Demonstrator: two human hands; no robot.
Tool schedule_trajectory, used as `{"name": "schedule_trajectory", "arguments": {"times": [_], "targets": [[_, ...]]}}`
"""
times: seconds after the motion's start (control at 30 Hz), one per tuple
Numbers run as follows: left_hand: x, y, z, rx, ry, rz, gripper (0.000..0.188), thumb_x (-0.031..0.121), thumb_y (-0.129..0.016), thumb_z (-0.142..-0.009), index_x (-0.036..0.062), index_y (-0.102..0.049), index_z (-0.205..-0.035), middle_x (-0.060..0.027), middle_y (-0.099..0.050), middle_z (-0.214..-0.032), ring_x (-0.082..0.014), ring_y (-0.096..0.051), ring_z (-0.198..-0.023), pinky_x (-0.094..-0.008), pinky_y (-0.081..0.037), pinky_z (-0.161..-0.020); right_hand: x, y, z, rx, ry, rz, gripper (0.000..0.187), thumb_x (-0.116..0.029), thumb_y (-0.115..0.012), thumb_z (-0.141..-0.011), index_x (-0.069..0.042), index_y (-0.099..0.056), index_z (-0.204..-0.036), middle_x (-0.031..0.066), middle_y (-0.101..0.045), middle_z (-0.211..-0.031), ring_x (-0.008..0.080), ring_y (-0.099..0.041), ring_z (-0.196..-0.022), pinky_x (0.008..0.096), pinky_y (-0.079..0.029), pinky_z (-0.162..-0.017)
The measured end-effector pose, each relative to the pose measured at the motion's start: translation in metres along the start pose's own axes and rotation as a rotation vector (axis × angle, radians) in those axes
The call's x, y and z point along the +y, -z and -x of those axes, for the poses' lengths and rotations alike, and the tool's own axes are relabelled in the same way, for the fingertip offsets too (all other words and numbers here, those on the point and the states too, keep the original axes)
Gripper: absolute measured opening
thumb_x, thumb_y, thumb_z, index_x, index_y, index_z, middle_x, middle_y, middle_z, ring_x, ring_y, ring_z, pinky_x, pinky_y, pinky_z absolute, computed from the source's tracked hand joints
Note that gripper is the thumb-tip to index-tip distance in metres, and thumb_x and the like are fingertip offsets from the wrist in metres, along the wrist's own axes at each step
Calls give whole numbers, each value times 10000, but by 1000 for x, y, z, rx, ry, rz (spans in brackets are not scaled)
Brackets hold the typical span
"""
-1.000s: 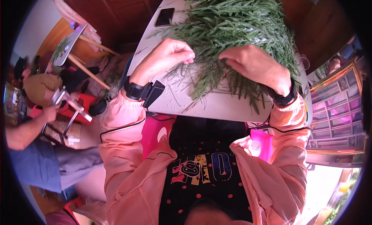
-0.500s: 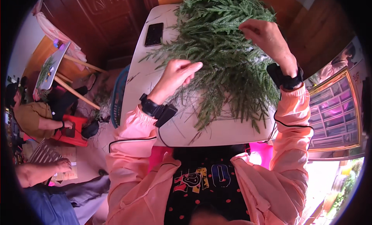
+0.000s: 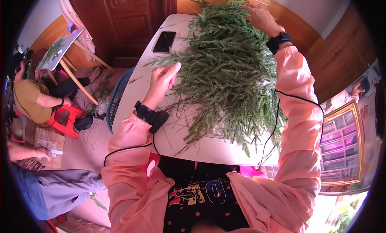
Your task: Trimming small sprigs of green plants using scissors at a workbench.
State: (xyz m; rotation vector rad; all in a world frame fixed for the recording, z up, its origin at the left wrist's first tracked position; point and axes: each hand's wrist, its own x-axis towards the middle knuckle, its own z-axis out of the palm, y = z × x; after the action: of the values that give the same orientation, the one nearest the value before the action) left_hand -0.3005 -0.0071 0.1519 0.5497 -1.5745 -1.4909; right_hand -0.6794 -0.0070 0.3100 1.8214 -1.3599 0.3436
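Observation:
A thick heap of green artificial pine branches (image 3: 229, 68) covers much of the white table (image 3: 161, 132), its sprigs fanning toward me. My left hand (image 3: 161, 83) is raised over the table just left of the heap. Its thumb presses against the curled fingers, and anything pinched there is too small to make out. At the far right end of the heap is my right hand (image 3: 262, 20), fingers stretched over the outermost branch tips. The fingertips are partly lost against the greenery. Black bands sit on both wrists.
A black phone (image 3: 165, 42) lies on the table's far left. Beside the table's left edge is a blue basket (image 3: 116, 98). One person sits near a red stool (image 3: 66, 119) at left, by another small table (image 3: 64, 48); another person's hand (image 3: 42, 152) shows below. Loose needles litter the tabletop.
My right hand has moved away from me, from above the heap to its far end. My left hand has shifted left, still pinched. The whole view has tilted and shifted slightly.

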Motion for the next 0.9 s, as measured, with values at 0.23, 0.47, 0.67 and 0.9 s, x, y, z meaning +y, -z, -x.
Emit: {"name": "schedule_trajectory", "arguments": {"times": [0.23, 0.47, 0.67, 0.9], "targets": [[-9, -6, 8, -51, 4, 77, 458, 325, -626, -900, 113, -487, -518, 50, -432, -484, -34, -382, -413, -204, -271, -400, -20, 10, 39, -324, -217, -164, 240, -167, -592, -857, -59, -632, -1067, 164, -636, -999, 354, -611, -881, 432, -500, -789], [-18, -2, 4, -73, 41, 105, 445, 343, -645, -884, 119, -498, -528, 53, -443, -495, -32, -386, -414, -201, -275, -402, -103, 109, 79, -295, -279, 12, 147, -128, -592, -856, -43, -635, -968, 142, -625, -921, 345, -617, -778, 418, -512, -668], [-11, -9, 7, -88, 7, 78, 473, 270, -582, -928, 112, -421, -512, 28, -405, -485, -59, -344, -426, -229, -248, -435, -94, 163, 104, -241, -367, 135, 133, -100, -586, -855, -35, -638, -958, 148, -612, -912, 348, -615, -773, 403, -510, -667], [-4, -13, 10, -63, 29, 43, 481, 295, -577, -930, 117, -426, -510, 30, -405, -486, -62, -354, -428, -230, -245, -429, -131, 216, 105, 57, -396, -140, 172, -84, -555, -896, 1, -635, -1022, 142, -638, -900, 263, -625, -716, 290, -505, -695]]}}
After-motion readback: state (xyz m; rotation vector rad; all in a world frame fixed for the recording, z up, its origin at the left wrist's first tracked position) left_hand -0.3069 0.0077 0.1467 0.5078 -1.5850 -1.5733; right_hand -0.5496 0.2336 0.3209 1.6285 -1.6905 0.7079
